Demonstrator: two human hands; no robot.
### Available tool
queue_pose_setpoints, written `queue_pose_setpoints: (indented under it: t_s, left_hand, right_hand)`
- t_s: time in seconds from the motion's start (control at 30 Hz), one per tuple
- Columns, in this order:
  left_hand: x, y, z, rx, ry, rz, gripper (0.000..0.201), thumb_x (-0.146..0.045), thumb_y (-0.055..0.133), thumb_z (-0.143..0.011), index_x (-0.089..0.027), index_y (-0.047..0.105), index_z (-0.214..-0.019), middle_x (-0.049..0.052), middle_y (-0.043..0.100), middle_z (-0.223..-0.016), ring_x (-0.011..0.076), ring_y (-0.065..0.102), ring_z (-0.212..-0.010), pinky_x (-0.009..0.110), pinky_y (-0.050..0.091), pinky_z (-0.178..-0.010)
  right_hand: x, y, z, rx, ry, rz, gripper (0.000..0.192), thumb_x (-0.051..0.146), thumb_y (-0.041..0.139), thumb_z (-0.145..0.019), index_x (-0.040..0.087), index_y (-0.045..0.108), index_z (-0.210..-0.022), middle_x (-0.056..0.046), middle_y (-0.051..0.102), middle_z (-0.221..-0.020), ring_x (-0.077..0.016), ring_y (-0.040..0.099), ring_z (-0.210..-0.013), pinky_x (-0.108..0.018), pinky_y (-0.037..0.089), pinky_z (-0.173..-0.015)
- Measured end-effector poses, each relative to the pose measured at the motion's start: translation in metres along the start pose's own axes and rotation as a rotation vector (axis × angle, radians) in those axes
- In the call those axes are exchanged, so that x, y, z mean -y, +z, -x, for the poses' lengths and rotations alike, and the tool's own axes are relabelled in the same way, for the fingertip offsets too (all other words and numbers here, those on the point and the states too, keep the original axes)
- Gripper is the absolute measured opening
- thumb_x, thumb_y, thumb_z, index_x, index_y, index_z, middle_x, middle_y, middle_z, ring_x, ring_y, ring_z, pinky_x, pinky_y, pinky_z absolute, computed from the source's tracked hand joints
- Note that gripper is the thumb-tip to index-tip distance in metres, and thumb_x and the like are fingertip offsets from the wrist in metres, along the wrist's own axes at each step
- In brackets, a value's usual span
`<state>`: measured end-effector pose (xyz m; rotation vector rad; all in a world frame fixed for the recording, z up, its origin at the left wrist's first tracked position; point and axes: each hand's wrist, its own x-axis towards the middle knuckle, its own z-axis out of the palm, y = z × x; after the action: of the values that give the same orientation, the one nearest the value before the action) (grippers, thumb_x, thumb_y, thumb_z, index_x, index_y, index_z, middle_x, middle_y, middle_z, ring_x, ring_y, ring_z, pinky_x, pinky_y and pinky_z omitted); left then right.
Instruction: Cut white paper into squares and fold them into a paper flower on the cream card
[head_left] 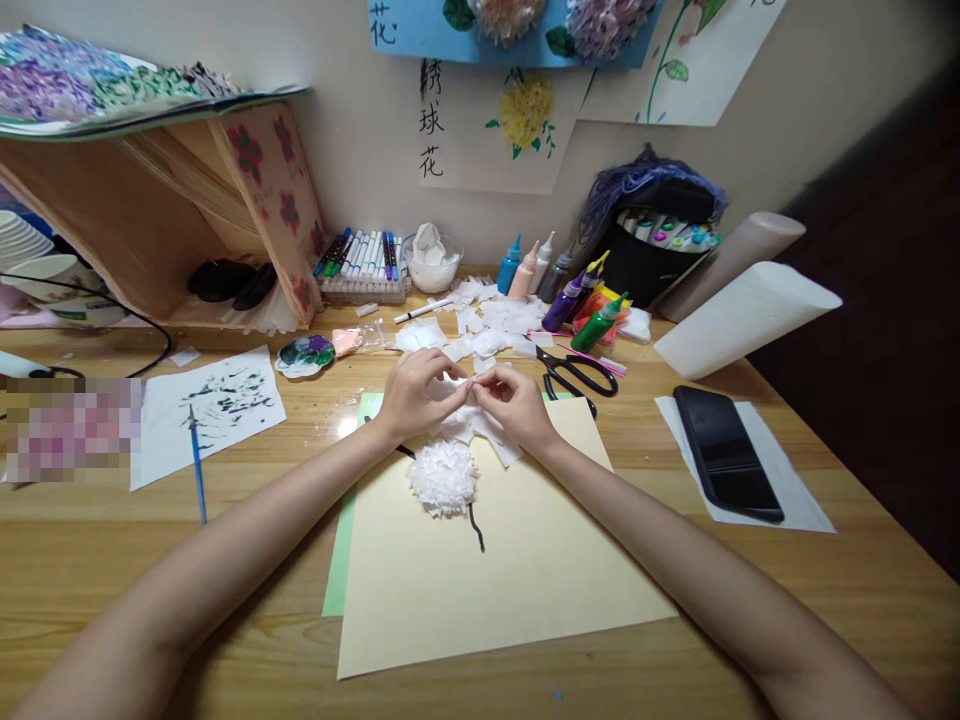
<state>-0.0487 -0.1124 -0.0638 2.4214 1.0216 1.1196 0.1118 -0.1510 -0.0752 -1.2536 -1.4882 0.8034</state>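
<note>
My left hand (pixel 421 393) and my right hand (pixel 511 402) meet fingertip to fingertip above the cream sheet of paper (pixel 517 560). Both pinch a small piece of white tissue paper, mostly covered by the fingers. Beneath them lie several loose white tissue pieces (pixel 504 440). Just nearer to me, a fluffy white paper flower (pixel 442 478) rests on the sheet, with a short black stem line (pixel 477 530) running down from it. A green sheet (pixel 337 575) shows under the cream one at its left edge.
Black scissors (pixel 576 375) lie right of my hands. Behind are scattered white paper scraps (pixel 495 318), paint bottles (pixel 555 280), a glass bowl (pixel 435 268) and markers (pixel 367 256). A phone (pixel 726 452) sits at right; a paintbrush (pixel 197 465) on painted paper (pixel 247 400) at left.
</note>
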Motion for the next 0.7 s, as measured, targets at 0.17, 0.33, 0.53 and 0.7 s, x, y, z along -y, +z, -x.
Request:
queue_pose_setpoints:
  t_s: [0.17, 0.33, 0.53, 0.7]
  left_hand:
    - [0.0020, 0.0006, -0.0011, -0.019, -0.038, 0.001, 0.011, -0.024, 0.053, -0.079, -0.018, 0.055, -0.070, 0.001, 0.059, -0.072, 0.0146, 0.053, -0.074, 0.028, 0.038, -0.070]
    - [0.0046, -0.0002, -0.0026, -0.054, -0.093, 0.075, 0.012, -0.023, 0.053, -0.080, -0.018, 0.054, -0.069, 0.001, 0.056, -0.069, 0.0133, 0.051, -0.068, 0.027, 0.040, -0.067]
    - [0.0067, -0.0012, -0.0041, -0.073, -0.151, 0.186, 0.012, -0.025, 0.054, -0.080, -0.018, 0.057, -0.070, 0.002, 0.058, -0.071, 0.0132, 0.052, -0.067, 0.026, 0.041, -0.062]
    - [0.0055, -0.0016, -0.0046, -0.046, -0.109, 0.222, 0.014, -0.026, 0.056, -0.079, -0.017, 0.058, -0.068, 0.001, 0.058, -0.068, 0.0127, 0.052, -0.066, 0.026, 0.041, -0.064]
  right_hand:
    - [0.0031, -0.0004, 0.0010, -0.005, -0.049, 0.086, 0.008, 0.022, 0.058, -0.074, 0.017, 0.060, -0.068, -0.002, 0.057, -0.068, -0.0137, 0.048, -0.064, -0.026, 0.037, -0.057]
    - [0.0013, -0.0007, 0.0010, -0.004, -0.060, 0.101, 0.008, 0.021, 0.058, -0.074, 0.018, 0.057, -0.066, -0.001, 0.056, -0.067, -0.0139, 0.049, -0.064, -0.026, 0.037, -0.057]
    - [-0.0022, -0.0001, 0.0012, 0.018, -0.036, 0.121, 0.006, 0.022, 0.057, -0.074, 0.018, 0.060, -0.071, -0.002, 0.058, -0.070, -0.0145, 0.049, -0.065, -0.026, 0.037, -0.058]
    - [-0.0009, -0.0005, 0.0007, 0.011, -0.007, 0.062, 0.015, 0.031, 0.057, -0.077, 0.018, 0.060, -0.073, -0.002, 0.058, -0.071, -0.0137, 0.048, -0.064, -0.026, 0.037, -0.058]
